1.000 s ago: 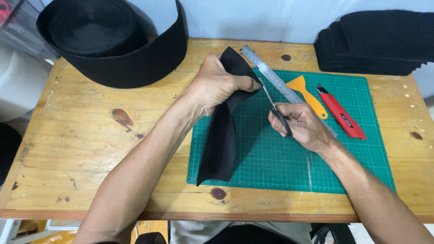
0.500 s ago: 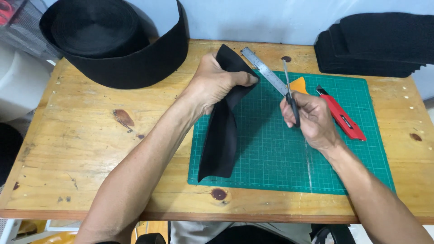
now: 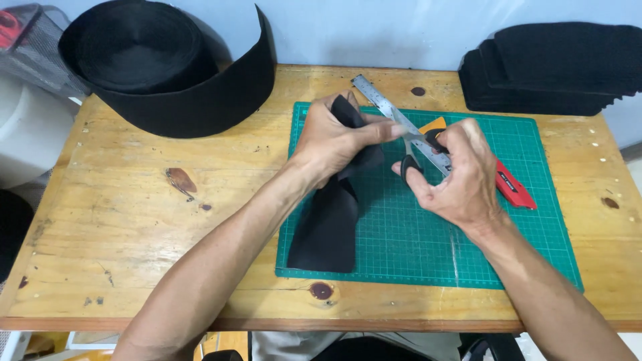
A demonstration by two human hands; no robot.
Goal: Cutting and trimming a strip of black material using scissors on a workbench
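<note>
Bare wooden table (image 3: pixel 167 220) lay free at nine o'clock of the green cutting mat (image 3: pixel 521 254). A big black roll (image 3: pixel 160 67) blocked eleven o'clock, stacked black pieces (image 3: pixel 555 67) one o'clock; a red knife (image 3: pixel 515 188) sat at three.

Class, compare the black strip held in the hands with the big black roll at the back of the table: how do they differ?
The black strip is a short, loose piece, while the black roll is a long wound coil. The strip is gripped by the left hand and droops onto the green cutting mat; the roll rests untouched on the bare wooden table. Both are black and look like the same material.
</note>
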